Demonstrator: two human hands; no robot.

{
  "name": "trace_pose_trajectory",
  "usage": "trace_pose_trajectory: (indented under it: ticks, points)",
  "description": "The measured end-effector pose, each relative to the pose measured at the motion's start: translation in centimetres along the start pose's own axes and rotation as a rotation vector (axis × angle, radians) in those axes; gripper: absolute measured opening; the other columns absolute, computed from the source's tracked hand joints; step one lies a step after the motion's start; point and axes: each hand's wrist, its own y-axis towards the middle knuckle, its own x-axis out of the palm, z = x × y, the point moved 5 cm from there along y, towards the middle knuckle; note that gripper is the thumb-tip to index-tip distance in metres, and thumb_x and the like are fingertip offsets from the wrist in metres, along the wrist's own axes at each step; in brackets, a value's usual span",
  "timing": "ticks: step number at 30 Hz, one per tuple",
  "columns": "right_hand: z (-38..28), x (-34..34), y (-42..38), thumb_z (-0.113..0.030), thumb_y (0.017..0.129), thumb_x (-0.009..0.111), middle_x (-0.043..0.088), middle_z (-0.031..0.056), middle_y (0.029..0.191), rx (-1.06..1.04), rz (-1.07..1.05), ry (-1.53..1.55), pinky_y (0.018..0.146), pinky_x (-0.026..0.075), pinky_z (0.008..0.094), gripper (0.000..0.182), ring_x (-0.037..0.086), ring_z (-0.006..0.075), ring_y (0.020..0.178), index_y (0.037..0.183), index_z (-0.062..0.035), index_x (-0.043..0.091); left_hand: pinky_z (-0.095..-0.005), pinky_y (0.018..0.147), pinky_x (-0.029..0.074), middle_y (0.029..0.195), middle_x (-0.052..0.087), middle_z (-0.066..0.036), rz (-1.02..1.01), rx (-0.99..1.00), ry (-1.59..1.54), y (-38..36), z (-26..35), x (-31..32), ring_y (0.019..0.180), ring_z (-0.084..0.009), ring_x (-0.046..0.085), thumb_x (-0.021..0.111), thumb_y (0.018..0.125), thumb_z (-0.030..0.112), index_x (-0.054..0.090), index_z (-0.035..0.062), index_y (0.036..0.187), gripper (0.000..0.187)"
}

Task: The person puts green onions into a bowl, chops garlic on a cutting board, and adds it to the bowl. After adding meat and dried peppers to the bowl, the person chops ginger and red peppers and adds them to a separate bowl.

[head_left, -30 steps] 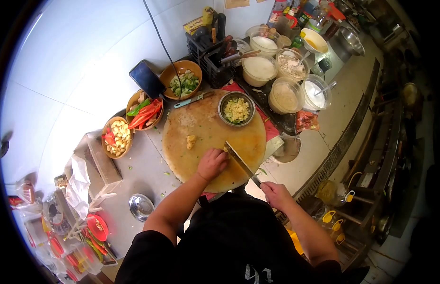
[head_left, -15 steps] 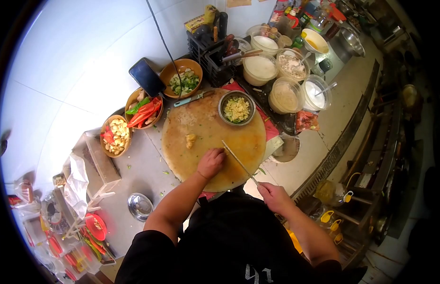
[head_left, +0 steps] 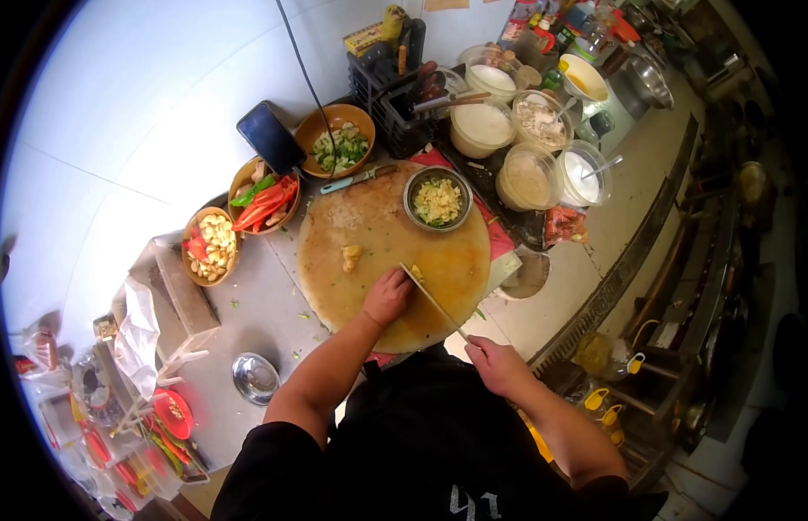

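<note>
Overhead, we look down on our round wooden chopping board [head_left: 369, 234], which lies on the grey counter [head_left: 247, 321] against the white wall

- Our left hand [head_left: 388, 295] rests on the near part of the board, fingers curled down over a small yellowish piece [head_left: 415, 273] that shows at the fingertips; how firmly it is gripped we cannot tell
- Our right hand [head_left: 495, 365] hangs off the near right edge of the board, fingers clenched round the handle of the cleaver [head_left: 432, 300]
- Cleaver blade runs up and left from that hand, its far end just beside the left fingertips and the yellowish piece
- A second yellowish lump [head_left: 351, 257] sits alone on the board, left of centre, apart from both hands
- Steel bowl [head_left: 437, 199] of chopped yellow-green bits stands on the far right part of the board
- Small teal-handled knife [head_left: 359, 180] lies at the far edge of the board
- Three brown bowls along the wall side: chopped greens [head_left: 336, 141], red and green pepper strips [head_left: 263, 196], pale cloves with a little red [head_left: 210, 246]
- Dark phone [head_left: 269, 137] leans between the greens bowl and the pepper bowl
- Clear tubs [head_left: 527, 176] of white and beige contents stand beyond the board on the right
- Small steel lid or dish [head_left: 254, 377] lies on the counter near our left forearm
</note>
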Motion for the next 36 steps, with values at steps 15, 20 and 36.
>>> trace_pose_trajectory:
  ticks: [15, 20, 36]
  points:
    - [-1.2, 2.3, 5.8, -0.036, 0.100, 0.045, 0.065, 0.0279, 0.106, -0.044, -0.023, 0.032, 0.089, 0.048, 0.0476, 0.041, 0.060, 0.0470, 0.102, 0.116, -0.0029, 0.062, -0.0368, 0.088, 0.051, 0.110, 0.061, -0.012, -0.086, -0.030, -0.040, -0.6, -0.6, 0.4, 0.103, -0.0302, 0.060, 0.066, 0.074, 0.007, 0.067, 0.0043, 0.101, 0.027]
    - [3.9, 2.1, 4.2, -0.040, 0.100, 0.047, 0.066, 0.0188, 0.079, 0.001, 0.039, 0.280, 0.067, 0.051, 0.0398, 0.041, 0.064, 0.0321, 0.072, 0.105, -0.0028, 0.062, -0.0400, 0.088, 0.050, 0.112, 0.060, -0.015, -0.145, -0.335, -0.235, 0.3, -0.5, -0.3, 0.105, -0.0340, 0.059, 0.068, 0.076, 0.008, 0.063, 0.0034, 0.110, 0.034]
    - [7.6, 2.5, 3.5, -0.054, 0.103, 0.035, 0.044, 0.0059, 0.050, 0.281, -0.165, 0.961, 0.041, 0.037, 0.0323, 0.063, 0.043, 0.0179, 0.038, 0.062, -0.0067, 0.048, -0.0335, 0.074, 0.054, 0.099, 0.057, -0.011, -0.155, -0.689, -0.588, 4.7, -1.2, 1.8, 0.084, -0.0230, 0.063, 0.078, 0.072, 0.002, 0.060, 0.0013, 0.119, 0.050]
